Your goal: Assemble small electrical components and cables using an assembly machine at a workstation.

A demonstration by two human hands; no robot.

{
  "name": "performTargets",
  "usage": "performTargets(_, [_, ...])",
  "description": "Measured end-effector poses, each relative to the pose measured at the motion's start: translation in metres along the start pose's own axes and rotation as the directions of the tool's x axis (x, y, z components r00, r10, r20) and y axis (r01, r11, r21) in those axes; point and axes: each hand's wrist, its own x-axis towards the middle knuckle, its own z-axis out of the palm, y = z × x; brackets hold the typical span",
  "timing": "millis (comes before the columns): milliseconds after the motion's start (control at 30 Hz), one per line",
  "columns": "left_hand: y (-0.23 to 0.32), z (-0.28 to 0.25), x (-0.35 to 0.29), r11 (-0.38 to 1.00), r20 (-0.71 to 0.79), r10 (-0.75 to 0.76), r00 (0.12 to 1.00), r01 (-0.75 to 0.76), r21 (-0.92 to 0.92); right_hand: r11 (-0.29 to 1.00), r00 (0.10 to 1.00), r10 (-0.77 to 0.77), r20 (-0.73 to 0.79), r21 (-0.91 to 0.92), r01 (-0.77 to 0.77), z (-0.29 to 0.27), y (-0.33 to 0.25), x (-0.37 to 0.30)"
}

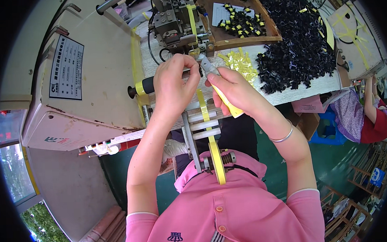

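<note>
Head view: right hand [229, 82] grips a yellow tool [227, 101], its grey tip pointing far, toward the machine [172, 25]; left hand [175, 82] is curled just left of that tip, its hold unclear; yellow scraps [241, 64] lie right of the hands on the counter [311, 85]; black parts [299, 44] heap farther right.

Head: single view, left fisheye | faces down, upright | pink shirt [183, 209] nearest; left hand [175, 77], right hand [230, 87] close; tabletop [292, 93] at far side | wide, edges bowed
</note>
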Motion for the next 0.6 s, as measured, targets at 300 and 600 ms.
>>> performTargets(300, [0.002,-0.002,0.001,0.998,0.012,0.013,1.0,-0.013,-0.055,0.985,0.981,0.166,0.098,-0.071,-0.159,-0.015,-0.021,0.007])
performTargets(600, [0.006,-0.005,0.001,0.994,0.062,0.058,0.996,-0.052,-0.099,0.993,0.989,0.115,0.098,-0.011,-0.114,-0.012,-0.013,0.008])
